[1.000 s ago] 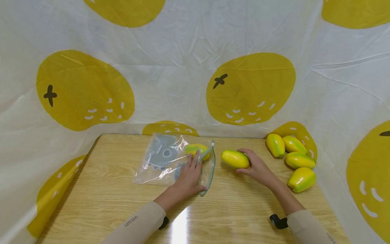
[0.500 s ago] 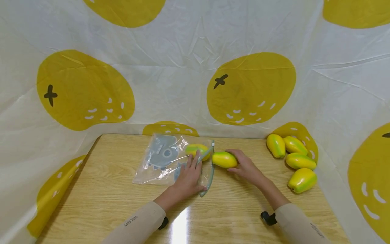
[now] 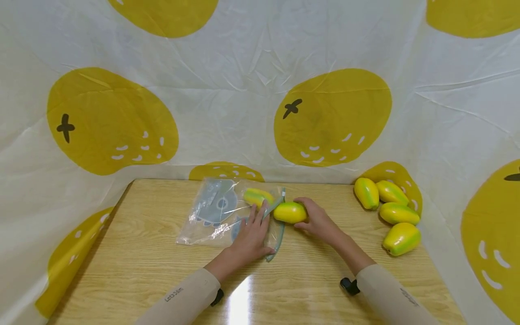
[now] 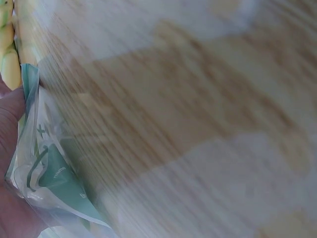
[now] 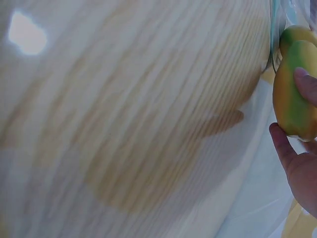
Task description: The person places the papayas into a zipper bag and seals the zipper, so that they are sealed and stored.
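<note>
A clear zip bag with a grey-blue cartoon print and a green closure strip lies flat on the table. One yellow-green papaya is inside it, near the mouth. Spread fingers of my left hand rest on the bag at its mouth, with the thumb by the lower strip; the left wrist view shows the thumb against the green edge. My right hand grips a second papaya from its right end, and the fruit's left end overlaps the bag's mouth. The right wrist view shows that papaya between thumb and fingers.
Several more papayas lie grouped at the table's right back corner. The wooden table is bounded by a white curtain with yellow fruit prints at the back and both sides.
My right hand has moved left with its papaya, from right of the bag to its mouth. The papaya inside has shifted slightly left. My left hand has stayed in place.
</note>
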A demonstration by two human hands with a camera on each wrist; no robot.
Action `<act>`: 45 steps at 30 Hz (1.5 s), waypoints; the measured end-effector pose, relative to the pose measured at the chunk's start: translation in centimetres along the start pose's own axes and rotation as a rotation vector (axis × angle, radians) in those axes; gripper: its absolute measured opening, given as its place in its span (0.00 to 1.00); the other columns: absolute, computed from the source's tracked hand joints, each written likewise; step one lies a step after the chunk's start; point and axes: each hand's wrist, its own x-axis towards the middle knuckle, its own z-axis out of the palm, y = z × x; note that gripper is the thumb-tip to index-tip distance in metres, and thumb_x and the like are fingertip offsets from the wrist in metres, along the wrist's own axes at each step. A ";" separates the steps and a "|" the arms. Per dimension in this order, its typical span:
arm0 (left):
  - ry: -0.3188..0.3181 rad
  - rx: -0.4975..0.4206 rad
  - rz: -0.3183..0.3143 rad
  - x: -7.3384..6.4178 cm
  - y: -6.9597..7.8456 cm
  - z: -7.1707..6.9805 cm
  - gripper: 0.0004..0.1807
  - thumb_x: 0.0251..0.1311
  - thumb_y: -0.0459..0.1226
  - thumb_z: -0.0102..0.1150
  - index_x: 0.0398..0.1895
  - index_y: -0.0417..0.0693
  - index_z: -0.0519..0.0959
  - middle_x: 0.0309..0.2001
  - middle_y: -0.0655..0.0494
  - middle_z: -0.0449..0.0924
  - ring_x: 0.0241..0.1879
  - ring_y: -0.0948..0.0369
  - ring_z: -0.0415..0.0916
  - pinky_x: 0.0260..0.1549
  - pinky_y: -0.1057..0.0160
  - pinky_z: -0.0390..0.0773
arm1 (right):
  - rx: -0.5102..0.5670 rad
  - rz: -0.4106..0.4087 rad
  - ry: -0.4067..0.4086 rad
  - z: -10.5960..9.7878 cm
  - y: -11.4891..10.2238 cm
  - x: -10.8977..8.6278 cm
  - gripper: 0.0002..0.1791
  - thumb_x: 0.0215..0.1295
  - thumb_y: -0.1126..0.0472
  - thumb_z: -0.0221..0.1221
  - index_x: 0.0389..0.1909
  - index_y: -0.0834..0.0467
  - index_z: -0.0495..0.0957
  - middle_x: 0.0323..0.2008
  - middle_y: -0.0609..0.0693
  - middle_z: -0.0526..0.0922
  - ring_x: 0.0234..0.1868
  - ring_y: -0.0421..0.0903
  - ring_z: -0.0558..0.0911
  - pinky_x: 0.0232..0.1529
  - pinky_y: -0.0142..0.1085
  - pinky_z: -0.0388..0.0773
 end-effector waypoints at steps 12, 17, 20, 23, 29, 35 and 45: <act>0.018 0.059 0.015 0.1 0.0 0.2 0.64 0.46 0.66 0.75 0.79 0.40 0.59 0.85 0.44 0.32 0.81 0.35 0.42 0.61 0.30 0.73 | -0.054 -0.071 -0.080 0.3 -0.5 0.2 0.39 0.63 0.70 0.68 0.75 0.58 0.66 0.62 0.68 0.70 0.61 0.64 0.76 0.62 0.61 0.76; 0.015 0.064 0.022 0.1 -0.1 0.1 0.64 0.46 0.66 0.75 0.79 0.39 0.59 0.85 0.44 0.31 0.81 0.35 0.42 0.61 0.31 0.73 | 0.001 -0.130 -0.119 0.2 -0.5 0.3 0.37 0.65 0.74 0.63 0.75 0.63 0.64 0.62 0.70 0.68 0.60 0.64 0.76 0.59 0.60 0.78; 0.015 0.063 0.024 0.1 -0.1 0.1 0.65 0.46 0.66 0.75 0.80 0.40 0.58 0.85 0.44 0.31 0.81 0.36 0.42 0.61 0.31 0.73 | 0.075 -0.094 -0.121 0.3 -0.7 0.5 0.35 0.67 0.72 0.64 0.72 0.67 0.63 0.65 0.69 0.70 0.62 0.63 0.77 0.61 0.57 0.79; 0.017 0.053 0.027 0.1 -0.1 0.1 0.65 0.46 0.66 0.75 0.80 0.40 0.58 0.85 0.44 0.31 0.81 0.36 0.42 0.62 0.30 0.72 | 0.109 -0.047 -0.111 0.3 -1.0 0.8 0.33 0.67 0.71 0.66 0.70 0.67 0.64 0.67 0.67 0.72 0.60 0.62 0.80 0.58 0.54 0.81; 0.008 0.048 0.027 0.1 -0.2 0.0 0.65 0.46 0.65 0.75 0.80 0.39 0.57 0.85 0.43 0.32 0.81 0.36 0.42 0.62 0.29 0.71 | 0.117 -0.045 -0.074 0.4 -1.3 1.3 0.31 0.64 0.70 0.68 0.67 0.67 0.69 0.63 0.66 0.75 0.52 0.61 0.84 0.52 0.51 0.85; 0.011 0.058 0.038 0.1 -0.3 -0.1 0.66 0.46 0.65 0.76 0.81 0.39 0.56 0.85 0.42 0.34 0.81 0.35 0.42 0.61 0.28 0.71 | 0.099 -0.047 -0.040 0.9 -1.7 2.0 0.30 0.62 0.68 0.70 0.65 0.64 0.74 0.57 0.63 0.78 0.47 0.57 0.86 0.47 0.43 0.87; 0.019 0.076 0.049 0.2 -0.4 0.0 0.66 0.45 0.66 0.76 0.81 0.41 0.57 0.85 0.43 0.33 0.81 0.36 0.42 0.62 0.30 0.72 | 0.095 0.060 0.020 1.8 -1.9 2.9 0.25 0.61 0.67 0.72 0.57 0.66 0.73 0.50 0.61 0.80 0.47 0.54 0.84 0.49 0.43 0.85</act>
